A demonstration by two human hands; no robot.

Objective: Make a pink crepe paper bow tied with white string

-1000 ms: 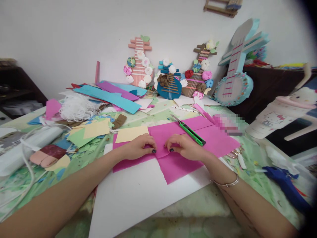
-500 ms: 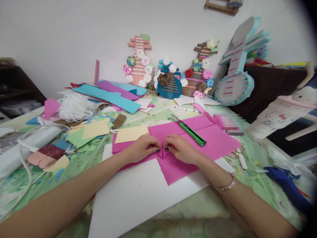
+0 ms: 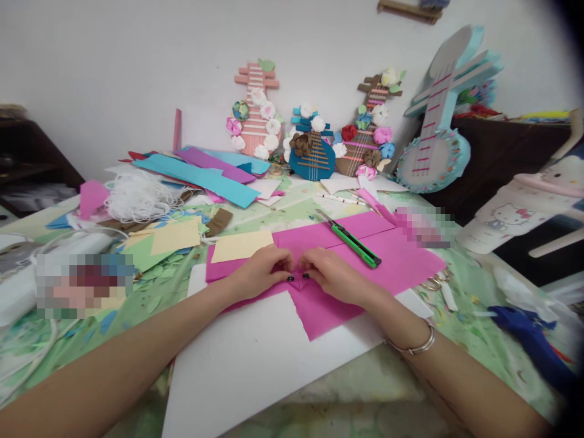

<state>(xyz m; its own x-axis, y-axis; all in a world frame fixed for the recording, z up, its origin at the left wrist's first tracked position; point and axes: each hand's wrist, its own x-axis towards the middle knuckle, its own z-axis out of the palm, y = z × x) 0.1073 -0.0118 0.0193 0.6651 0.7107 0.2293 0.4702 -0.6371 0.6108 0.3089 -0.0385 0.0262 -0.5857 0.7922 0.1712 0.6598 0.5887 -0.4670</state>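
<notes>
Across the counter (image 3: 337, 389), both hands meet over a sheet of magenta paper (image 3: 392, 261), which lies partly on a white board (image 3: 237, 359) reaching toward seven o'clock. The left hand (image 3: 262, 271) and the right hand (image 3: 335, 274) sit nearly fingertip to fingertip, each pinched onto the paper, a small raised fold between them. From there, a green cutter (image 3: 353, 243) rests on the magenta at two o'clock, blade out, and a cream piece (image 3: 241, 246) lies at ten. Farther along ten o'clock I see a tangle of white string (image 3: 141, 196). A blue glue gun (image 3: 524, 340) lies past three. At twelve, near the wall, stands a teal paper lute (image 3: 312, 164), with a pink one (image 3: 255, 137) at eleven and a brown one (image 3: 358, 157) at one.
</notes>
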